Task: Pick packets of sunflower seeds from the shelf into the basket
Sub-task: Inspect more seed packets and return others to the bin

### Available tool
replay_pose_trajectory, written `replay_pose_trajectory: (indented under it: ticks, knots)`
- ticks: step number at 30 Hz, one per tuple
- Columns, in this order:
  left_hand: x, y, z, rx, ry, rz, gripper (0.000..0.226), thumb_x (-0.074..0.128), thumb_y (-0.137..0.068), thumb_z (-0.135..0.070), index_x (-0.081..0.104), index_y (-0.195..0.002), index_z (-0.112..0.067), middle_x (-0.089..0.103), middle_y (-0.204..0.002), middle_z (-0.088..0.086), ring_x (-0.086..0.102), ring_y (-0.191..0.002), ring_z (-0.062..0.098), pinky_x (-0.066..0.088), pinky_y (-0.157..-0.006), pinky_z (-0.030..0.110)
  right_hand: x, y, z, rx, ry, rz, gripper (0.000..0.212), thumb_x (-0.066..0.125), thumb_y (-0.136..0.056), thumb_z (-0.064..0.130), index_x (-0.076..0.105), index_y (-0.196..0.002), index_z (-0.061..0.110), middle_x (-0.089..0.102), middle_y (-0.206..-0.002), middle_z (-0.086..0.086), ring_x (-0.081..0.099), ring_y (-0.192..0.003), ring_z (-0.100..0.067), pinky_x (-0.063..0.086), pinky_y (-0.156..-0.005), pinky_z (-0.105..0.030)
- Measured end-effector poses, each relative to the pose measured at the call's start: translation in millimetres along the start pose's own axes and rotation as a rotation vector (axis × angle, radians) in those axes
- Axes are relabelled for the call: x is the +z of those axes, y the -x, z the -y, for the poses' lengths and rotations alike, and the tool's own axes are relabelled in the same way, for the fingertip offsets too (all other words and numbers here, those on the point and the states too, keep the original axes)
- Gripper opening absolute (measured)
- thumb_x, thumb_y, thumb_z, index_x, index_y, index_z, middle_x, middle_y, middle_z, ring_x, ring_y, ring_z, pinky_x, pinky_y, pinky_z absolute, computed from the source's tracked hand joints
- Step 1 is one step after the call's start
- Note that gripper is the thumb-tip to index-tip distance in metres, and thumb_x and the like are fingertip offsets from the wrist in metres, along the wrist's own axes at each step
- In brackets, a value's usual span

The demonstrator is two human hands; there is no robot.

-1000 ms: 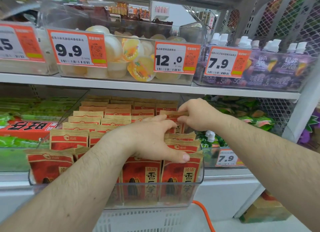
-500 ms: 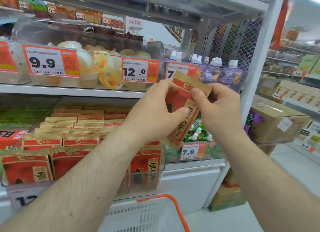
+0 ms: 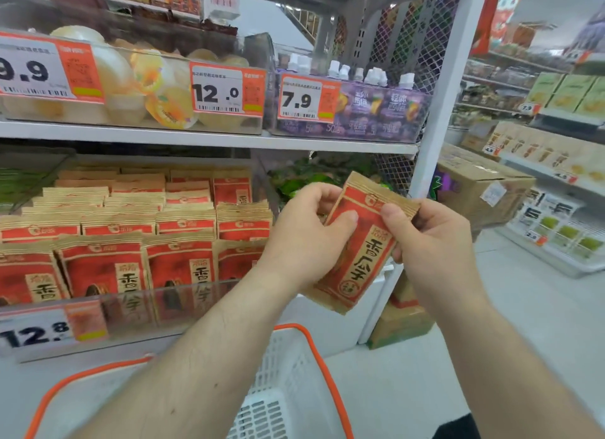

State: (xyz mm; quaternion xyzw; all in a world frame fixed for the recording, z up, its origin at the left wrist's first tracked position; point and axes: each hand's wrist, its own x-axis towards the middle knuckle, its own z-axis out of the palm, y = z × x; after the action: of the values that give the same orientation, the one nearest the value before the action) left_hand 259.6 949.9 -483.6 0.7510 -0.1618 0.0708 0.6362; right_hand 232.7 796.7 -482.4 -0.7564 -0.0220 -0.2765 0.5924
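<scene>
Both hands are up in front of the shelf [image 3: 209, 139], sharing one packet of sunflower seeds [image 3: 360, 242]: a flat, rectangular pouch, matte red with tan crimped ends and a tan strip of bold black Chinese characters down its face. It sits tilted, top edge leaning right, held in the air above the basket [image 3: 288, 373]. The left hand [image 3: 304, 239] has its grip pinching the packet's left side, thumb pressed on the red front; the right hand [image 3: 432, 245] pinches the upper right corner, thumb on top. Below, the basket shows white slotted plastic with a thin orange handle. On the lower shelf, rows of matching packets [image 3: 131, 229] stand in a clear plastic bin [image 3: 183, 304] tagged 12.8. Above, orange-and-white price tags [image 3: 227, 90] read 9.9, 12.0 and 7.9, fronting glossy jelly cups [image 3: 154, 88] and purple pouches with white caps [image 3: 383, 108].
</scene>
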Motion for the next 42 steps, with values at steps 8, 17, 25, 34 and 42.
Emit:
replay_pose_trajectory:
  ticks: [8,17,25,34,42]
  knots:
    - [9,43,51,-0.323,0.376,-0.036,0.011,0.061,-0.096,-0.017,0.072,-0.097,-0.015,0.077,-0.088,0.006,0.075,-0.082,0.024,0.062,-0.077,0.041,13,32,-40,0.251,-0.002,0.190,0.018,0.062,-0.097,0.014,0.070,-0.084,0.005,0.068,-0.056,0.004,0.057,-0.044,-0.001,0.041,-0.044,-0.013]
    - [6,69,79,-0.548,0.719,-0.137,0.021,0.057,-0.097,-0.018,0.071,-0.098,-0.003,0.075,-0.090,0.020,0.073,-0.075,0.031,0.062,-0.065,0.041,31,49,-58,0.427,-0.012,0.252,0.044,0.048,-0.104,0.025,0.064,-0.073,-0.001,0.054,-0.049,-0.003,0.039,-0.038,-0.008,0.032,-0.042,-0.020]
    - [11,79,89,-0.579,0.683,-0.076,0.022,0.057,-0.097,-0.023,0.072,-0.096,-0.007,0.076,-0.087,0.014,0.073,-0.070,0.023,0.058,-0.060,0.033,27,50,-66,0.490,-0.026,0.220,0.043,0.049,-0.104,0.028,0.061,-0.069,0.006,0.055,-0.048,-0.003,0.041,-0.038,-0.010,0.032,-0.043,-0.023]
    - [11,84,93,-0.614,0.753,-0.101,0.016,0.062,-0.094,-0.016,0.071,-0.098,-0.003,0.075,-0.087,0.018,0.073,-0.068,0.028,0.061,-0.060,0.039,18,46,-69,0.433,0.110,0.327,0.040,0.054,-0.101,0.035,0.066,-0.073,0.009,0.066,-0.063,-0.010,0.049,-0.049,-0.015,0.042,-0.051,-0.026]
    - [10,80,100,-0.643,0.838,-0.137,0.025,0.061,-0.095,-0.018,0.069,-0.112,-0.001,0.074,-0.096,0.021,0.073,-0.073,0.030,0.059,-0.058,0.039,10,48,-72,0.415,0.284,0.547,0.036,0.059,-0.098,0.033,0.074,-0.078,0.009,0.070,-0.079,-0.022,0.052,-0.053,-0.013,0.041,-0.058,-0.035]
